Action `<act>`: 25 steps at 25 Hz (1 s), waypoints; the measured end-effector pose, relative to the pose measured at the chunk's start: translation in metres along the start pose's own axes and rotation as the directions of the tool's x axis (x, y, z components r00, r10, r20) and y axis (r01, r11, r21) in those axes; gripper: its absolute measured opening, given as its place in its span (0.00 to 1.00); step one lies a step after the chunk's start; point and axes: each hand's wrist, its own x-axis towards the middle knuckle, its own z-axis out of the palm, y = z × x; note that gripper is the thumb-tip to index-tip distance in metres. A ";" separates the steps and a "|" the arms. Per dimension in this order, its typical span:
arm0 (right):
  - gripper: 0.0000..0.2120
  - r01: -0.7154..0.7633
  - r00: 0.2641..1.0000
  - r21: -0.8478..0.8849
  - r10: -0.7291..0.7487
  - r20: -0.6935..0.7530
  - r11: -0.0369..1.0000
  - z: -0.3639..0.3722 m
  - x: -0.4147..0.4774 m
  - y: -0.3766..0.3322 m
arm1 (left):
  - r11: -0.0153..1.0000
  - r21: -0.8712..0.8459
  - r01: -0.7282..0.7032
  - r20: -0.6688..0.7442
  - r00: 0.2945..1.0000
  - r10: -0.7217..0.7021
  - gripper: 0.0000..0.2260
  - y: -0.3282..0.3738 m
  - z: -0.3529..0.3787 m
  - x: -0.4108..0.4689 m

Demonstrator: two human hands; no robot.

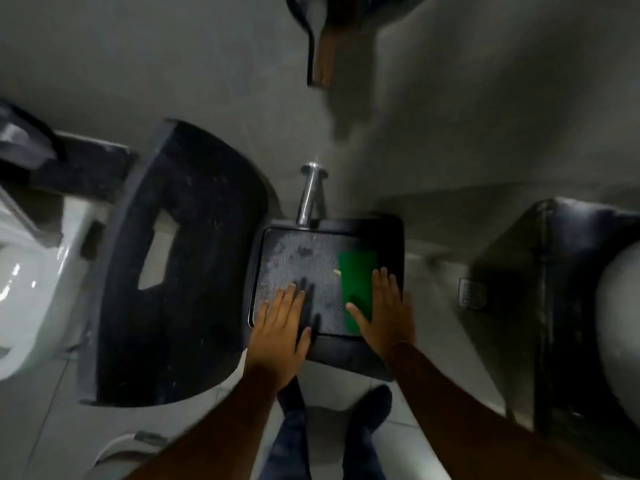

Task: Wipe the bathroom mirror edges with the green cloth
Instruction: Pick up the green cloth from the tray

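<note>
The green cloth (356, 285) lies flat on the right side of a black square basin (393, 237) with a wet, speckled bottom. My right hand (386, 313) rests flat on the cloth's lower right part, fingers spread and not gripping. My left hand (280, 327) lies flat on the basin's front left corner, fingers apart and holding nothing. I cannot make out a mirror; at the top edge there is only a blurred brown and dark shape (325, 46) on the grey wall.
A chrome tap (308, 195) juts from the wall behind the basin. A black curved slab (180, 254) stands left of it, with a white toilet (20, 271) beyond. A dark bin (571, 306) and floor drain (472, 292) are right. My legs (329, 427) stand below.
</note>
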 end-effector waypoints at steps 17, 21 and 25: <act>0.23 -0.169 0.941 0.672 0.322 -0.108 0.721 0.055 0.063 -0.003 | 0.995 0.067 0.068 0.006 0.998 -0.068 0.33 0.011 0.058 0.025; 0.20 -0.150 0.892 0.791 0.426 -0.149 0.593 -0.037 0.035 -0.013 | 0.994 0.101 0.031 0.013 0.999 -0.033 0.35 0.066 -0.023 0.037; 0.18 -0.015 0.856 0.852 0.447 -0.260 0.523 -0.152 -0.012 -0.018 | 0.983 0.159 -0.089 -0.115 0.987 0.108 0.35 0.128 -0.149 0.048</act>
